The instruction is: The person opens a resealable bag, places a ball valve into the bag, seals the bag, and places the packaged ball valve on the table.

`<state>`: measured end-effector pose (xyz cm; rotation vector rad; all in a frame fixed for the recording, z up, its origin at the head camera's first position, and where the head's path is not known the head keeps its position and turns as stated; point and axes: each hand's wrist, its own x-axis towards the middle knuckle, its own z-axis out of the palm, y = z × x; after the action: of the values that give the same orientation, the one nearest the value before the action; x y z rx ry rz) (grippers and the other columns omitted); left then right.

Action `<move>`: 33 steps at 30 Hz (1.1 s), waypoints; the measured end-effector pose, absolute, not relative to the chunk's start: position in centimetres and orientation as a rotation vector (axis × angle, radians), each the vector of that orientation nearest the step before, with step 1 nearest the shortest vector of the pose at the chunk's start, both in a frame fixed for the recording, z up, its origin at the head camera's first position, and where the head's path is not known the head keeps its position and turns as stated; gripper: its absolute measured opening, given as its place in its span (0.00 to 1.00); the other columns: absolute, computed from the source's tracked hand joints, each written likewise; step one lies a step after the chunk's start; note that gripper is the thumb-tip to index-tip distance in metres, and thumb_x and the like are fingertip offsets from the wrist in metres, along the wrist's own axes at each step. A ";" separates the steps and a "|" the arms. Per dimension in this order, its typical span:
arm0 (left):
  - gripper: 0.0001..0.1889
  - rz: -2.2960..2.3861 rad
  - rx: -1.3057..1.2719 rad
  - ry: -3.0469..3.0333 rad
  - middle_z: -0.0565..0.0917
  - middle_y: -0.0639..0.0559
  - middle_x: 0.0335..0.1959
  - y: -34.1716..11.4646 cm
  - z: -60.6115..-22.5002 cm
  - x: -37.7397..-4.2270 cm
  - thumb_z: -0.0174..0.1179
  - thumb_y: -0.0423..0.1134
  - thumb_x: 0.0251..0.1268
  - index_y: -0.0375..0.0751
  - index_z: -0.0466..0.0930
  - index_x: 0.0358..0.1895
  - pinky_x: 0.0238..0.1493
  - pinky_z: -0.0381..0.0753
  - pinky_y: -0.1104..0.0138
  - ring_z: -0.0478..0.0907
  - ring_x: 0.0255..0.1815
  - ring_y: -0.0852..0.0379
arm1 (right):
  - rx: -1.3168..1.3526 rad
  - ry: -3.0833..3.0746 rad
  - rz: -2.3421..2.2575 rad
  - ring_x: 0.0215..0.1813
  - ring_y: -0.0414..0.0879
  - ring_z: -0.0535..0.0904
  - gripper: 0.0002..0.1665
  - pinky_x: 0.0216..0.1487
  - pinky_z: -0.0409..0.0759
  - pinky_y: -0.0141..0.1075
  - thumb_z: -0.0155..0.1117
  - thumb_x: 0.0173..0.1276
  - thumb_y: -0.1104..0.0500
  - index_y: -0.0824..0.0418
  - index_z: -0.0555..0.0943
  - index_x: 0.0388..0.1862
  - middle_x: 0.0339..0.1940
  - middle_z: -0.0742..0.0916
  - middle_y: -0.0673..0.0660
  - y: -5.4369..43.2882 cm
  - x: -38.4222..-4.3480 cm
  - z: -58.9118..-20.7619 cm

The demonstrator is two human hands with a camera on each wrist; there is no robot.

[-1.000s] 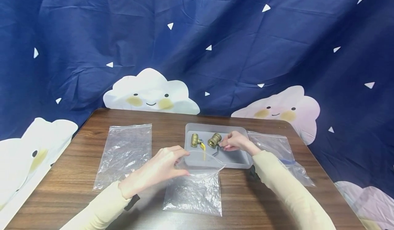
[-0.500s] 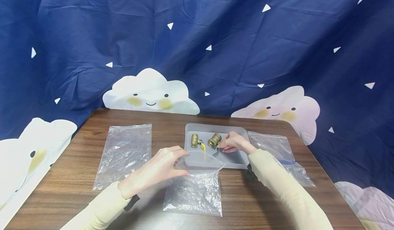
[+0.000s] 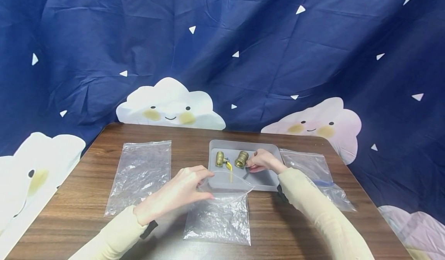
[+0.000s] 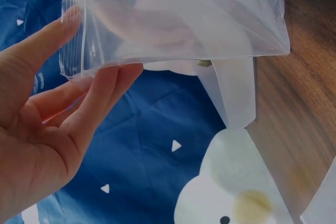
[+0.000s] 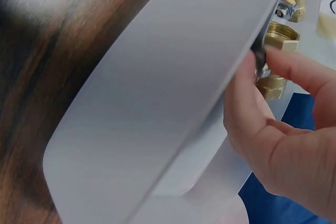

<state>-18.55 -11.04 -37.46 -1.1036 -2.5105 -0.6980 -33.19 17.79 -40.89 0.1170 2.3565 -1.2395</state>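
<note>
A clear zip-lock bag lies toward the front of the table, its mouth raised and spread. My left hand holds that mouth, thumb at one edge and fingers at the other; the left wrist view shows the zip strip between them. Inside the grey tray, my right hand pinches the larger brass ball valve at its stem and dark lever. In the right wrist view my thumb and fingertips meet beside its brass body. A smaller brass ball valve with a yellow lever lies to its left.
Another flat clear bag lies on the left of the wooden table. Right of the tray, partly under the right sleeve, is a bag with a blue strip. A blue cloth with clouds hangs behind.
My right hand has shifted slightly left, and the larger valve has turned a little with its lever swinging. The left hand and the bag mouth stay in place.
</note>
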 end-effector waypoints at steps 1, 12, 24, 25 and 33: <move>0.25 -0.695 -1.105 -2.511 0.87 0.52 0.40 -11.0 -37.5 -18.6 0.75 0.47 0.49 0.37 0.83 0.50 0.36 0.83 0.77 0.82 0.32 0.62 | 0.113 2.361 -1.251 0.27 0.40 0.79 0.12 0.42 0.89 0.35 0.62 0.58 0.72 0.60 0.69 0.26 0.22 0.79 0.51 17.7 -33.2 -40.9; 0.25 -0.695 -1.118 -2.505 0.86 0.52 0.39 -11.0 -37.4 -18.7 0.75 0.47 0.49 0.37 0.83 0.49 0.34 0.81 0.78 0.80 0.31 0.63 | 0.082 2.415 -1.208 0.28 0.40 0.79 0.09 0.39 0.89 0.33 0.58 0.54 0.72 0.60 0.70 0.26 0.23 0.78 0.51 17.3 -33.1 -40.6; 0.25 -0.697 -1.100 -2.543 0.82 0.57 0.31 -10.9 -37.5 -18.6 0.76 0.47 0.48 0.39 0.84 0.49 0.31 0.77 0.78 0.74 0.28 0.67 | 0.051 2.429 -1.140 0.28 0.39 0.82 0.07 0.44 0.89 0.41 0.62 0.60 0.66 0.63 0.73 0.35 0.24 0.84 0.51 17.1 -33.4 -40.0; 0.25 -0.699 -1.097 -2.543 0.82 0.56 0.32 -10.9 -37.5 -18.6 0.76 0.46 0.48 0.39 0.84 0.49 0.31 0.78 0.78 0.74 0.28 0.67 | 0.048 2.409 -1.155 0.29 0.40 0.82 0.08 0.45 0.89 0.41 0.61 0.60 0.66 0.66 0.74 0.38 0.25 0.84 0.52 17.1 -33.4 -40.0; 0.26 -0.724 -1.089 -2.539 0.86 0.53 0.38 -11.1 -37.5 -18.7 0.76 0.47 0.48 0.38 0.83 0.50 0.35 0.81 0.76 0.81 0.31 0.62 | -0.067 2.246 -1.282 0.33 0.41 0.84 0.13 0.47 0.88 0.37 0.57 0.62 0.69 0.75 0.76 0.45 0.30 0.85 0.56 17.8 -33.8 -40.4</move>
<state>-18.66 -11.06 -37.48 -1.0887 -2.5389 -0.7242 -33.77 17.79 -40.40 -0.0668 2.2463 -1.2821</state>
